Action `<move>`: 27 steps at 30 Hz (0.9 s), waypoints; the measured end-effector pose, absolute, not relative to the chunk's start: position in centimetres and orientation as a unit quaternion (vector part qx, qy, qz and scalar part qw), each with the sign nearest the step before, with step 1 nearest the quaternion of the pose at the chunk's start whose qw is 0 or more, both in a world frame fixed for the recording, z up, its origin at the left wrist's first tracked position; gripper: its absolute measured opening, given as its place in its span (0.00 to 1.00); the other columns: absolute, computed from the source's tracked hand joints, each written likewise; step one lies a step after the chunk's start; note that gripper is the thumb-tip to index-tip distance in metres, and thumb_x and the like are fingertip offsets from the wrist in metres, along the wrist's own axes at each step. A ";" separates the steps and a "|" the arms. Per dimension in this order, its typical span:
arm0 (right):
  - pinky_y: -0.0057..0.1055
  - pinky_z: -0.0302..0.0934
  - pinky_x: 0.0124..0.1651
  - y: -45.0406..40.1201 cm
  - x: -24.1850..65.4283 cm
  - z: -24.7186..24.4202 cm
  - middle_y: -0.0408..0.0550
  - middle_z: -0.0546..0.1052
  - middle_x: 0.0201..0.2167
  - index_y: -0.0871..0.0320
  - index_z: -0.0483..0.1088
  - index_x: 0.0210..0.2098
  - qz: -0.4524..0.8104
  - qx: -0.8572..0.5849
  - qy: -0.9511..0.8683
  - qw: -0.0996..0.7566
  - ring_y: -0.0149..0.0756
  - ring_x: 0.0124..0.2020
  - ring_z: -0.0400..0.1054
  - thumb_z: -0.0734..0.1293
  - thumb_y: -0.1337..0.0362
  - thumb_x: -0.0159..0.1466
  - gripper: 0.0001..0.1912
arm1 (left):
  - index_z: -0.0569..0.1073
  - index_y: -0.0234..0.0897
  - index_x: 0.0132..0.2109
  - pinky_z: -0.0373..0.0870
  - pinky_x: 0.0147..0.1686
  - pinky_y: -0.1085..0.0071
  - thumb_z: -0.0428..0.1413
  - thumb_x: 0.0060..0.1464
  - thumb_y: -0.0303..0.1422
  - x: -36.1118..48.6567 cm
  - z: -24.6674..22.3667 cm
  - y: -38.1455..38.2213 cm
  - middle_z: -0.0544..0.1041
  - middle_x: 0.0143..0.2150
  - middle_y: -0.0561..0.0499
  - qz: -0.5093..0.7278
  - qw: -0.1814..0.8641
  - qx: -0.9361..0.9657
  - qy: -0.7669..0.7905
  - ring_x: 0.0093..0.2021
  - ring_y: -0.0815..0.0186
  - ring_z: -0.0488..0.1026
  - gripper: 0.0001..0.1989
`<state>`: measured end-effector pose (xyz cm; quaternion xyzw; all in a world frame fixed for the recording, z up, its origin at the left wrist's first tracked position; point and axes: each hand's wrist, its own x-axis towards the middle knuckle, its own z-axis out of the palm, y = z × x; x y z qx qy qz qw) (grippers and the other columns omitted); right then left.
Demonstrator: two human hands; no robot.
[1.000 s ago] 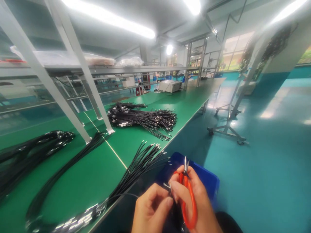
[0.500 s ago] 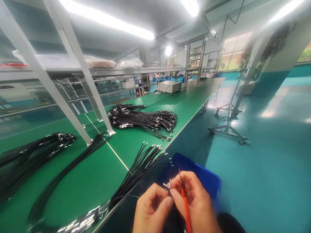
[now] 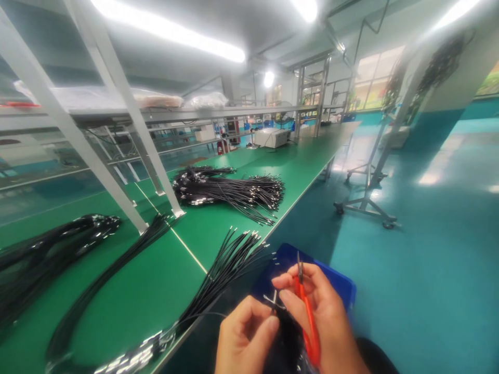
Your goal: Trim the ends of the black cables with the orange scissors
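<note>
My left hand [image 3: 247,332] pinches the end of a black cable [image 3: 277,307] between thumb and forefinger, at the bottom centre. Short pale wire ends spread out above the fingertips. To its right, my right hand [image 3: 325,317] holds red-handled scissors [image 3: 309,322] against the palm, their dark tips pointing up. Its thumb and forefinger are a little apart from the cable end. Beside the hands, a bundle of black cables [image 3: 230,265] with pale tips lies along the edge of the green table [image 3: 156,291].
A blue bin [image 3: 339,283] stands below and behind the hands. More black cable bundles [image 3: 234,192] lie on the table, with a white box [image 3: 272,137] farther back. Metal posts [image 3: 105,171] rise at the left. A wheeled metal frame [image 3: 366,202] stands on the floor at right.
My right hand has moved up and right, away from the cable end, with the scissors still in it. My left hand has barely moved.
</note>
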<state>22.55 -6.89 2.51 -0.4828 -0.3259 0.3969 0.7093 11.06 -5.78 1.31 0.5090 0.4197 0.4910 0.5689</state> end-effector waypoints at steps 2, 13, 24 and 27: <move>0.26 0.65 0.30 -6.4 22.6 2.3 0.39 0.77 0.25 0.52 0.68 0.33 0.408 -0.467 -0.343 0.705 0.33 0.26 0.70 0.72 0.68 0.51 0.11 | 0.73 0.35 0.23 0.60 0.23 0.78 0.64 0.42 0.35 11.1 1.2 -5.8 0.71 0.19 0.57 0.494 0.566 0.515 0.413 0.19 0.73 0.61 0.10; 0.28 0.64 0.29 -8.1 23.4 1.0 0.42 0.75 0.26 0.52 0.69 0.32 0.296 -0.543 -0.423 0.662 0.35 0.27 0.70 0.69 0.67 0.55 0.06 | 0.72 0.34 0.22 0.58 0.22 0.77 0.64 0.41 0.35 10.8 1.6 -5.6 0.68 0.17 0.57 0.487 0.561 0.507 0.437 0.19 0.73 0.59 0.11; 0.27 0.64 0.28 -6.2 22.6 3.7 0.38 0.76 0.20 0.53 0.68 0.30 0.458 -0.455 -0.309 0.698 0.32 0.23 0.70 0.72 0.71 0.48 0.12 | 0.73 0.35 0.22 0.62 0.23 0.77 0.65 0.41 0.36 11.1 1.4 -5.7 0.72 0.19 0.56 0.499 0.577 0.497 0.412 0.19 0.73 0.62 0.11; 0.24 0.59 0.22 -6.2 22.7 3.5 0.39 0.77 0.21 0.54 0.68 0.31 0.492 -0.443 -0.309 0.683 0.31 0.21 0.68 0.72 0.69 0.48 0.12 | 0.73 0.35 0.22 0.61 0.23 0.77 0.65 0.41 0.35 11.0 1.4 -5.8 0.71 0.18 0.57 0.497 0.575 0.499 0.416 0.19 0.73 0.61 0.10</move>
